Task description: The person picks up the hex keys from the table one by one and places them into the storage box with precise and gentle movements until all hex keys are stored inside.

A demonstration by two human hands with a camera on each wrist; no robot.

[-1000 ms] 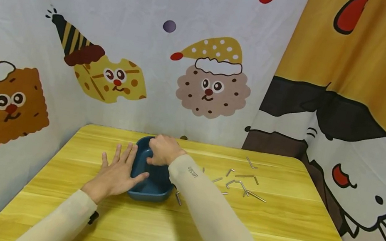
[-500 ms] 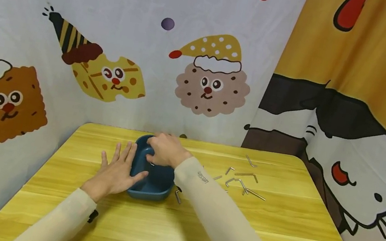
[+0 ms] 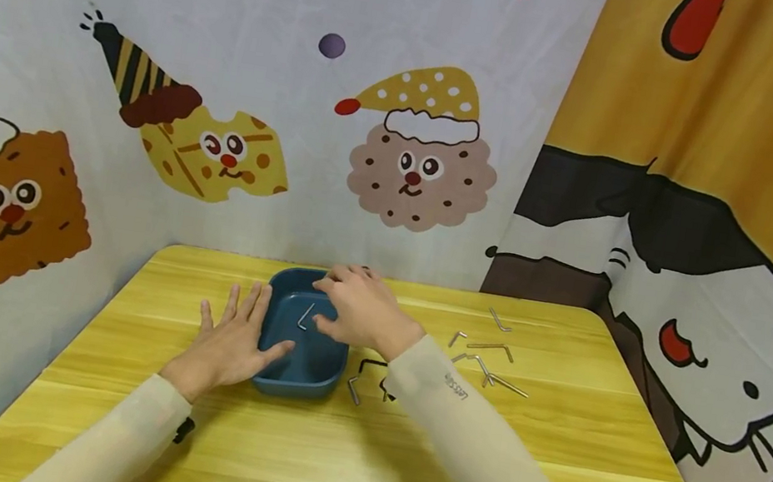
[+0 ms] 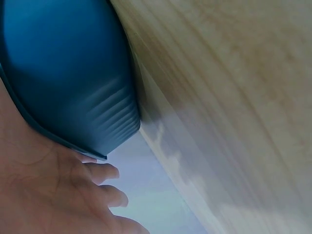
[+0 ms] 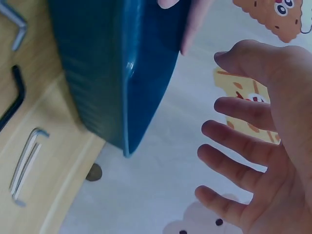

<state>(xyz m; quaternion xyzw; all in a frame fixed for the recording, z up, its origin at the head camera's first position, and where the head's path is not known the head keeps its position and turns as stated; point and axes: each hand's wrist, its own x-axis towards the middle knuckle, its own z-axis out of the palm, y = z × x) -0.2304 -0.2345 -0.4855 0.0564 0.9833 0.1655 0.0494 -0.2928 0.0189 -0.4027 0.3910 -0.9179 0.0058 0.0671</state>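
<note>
A blue plastic bin (image 3: 295, 388) stands on the table, and one silver hex key (image 3: 302, 322) lies on its floor. My left hand (image 3: 223, 350) rests against the bin's left side with fingers straight and spread, the thumb over the rim. Over the bin's right rim hovers my right hand (image 3: 368, 310); the right wrist view shows its fingers apart and holding nothing. Right of the bin are a black hex key (image 3: 373, 363) and a small silver hex key (image 3: 353, 389), partly near the right sleeve.
Several more hex keys lie loose on the right half of the wooden table (image 3: 291, 462), among them a bronze-toned hex key (image 3: 489, 346) and a silver hex key (image 3: 499, 320) near the back. A printed curtain (image 3: 320, 180) hangs right behind the table's back edge.
My right hand has let go of a hex key, which now lies in the bin, and has moved right and opened. My left hand has stayed at the bin's side.
</note>
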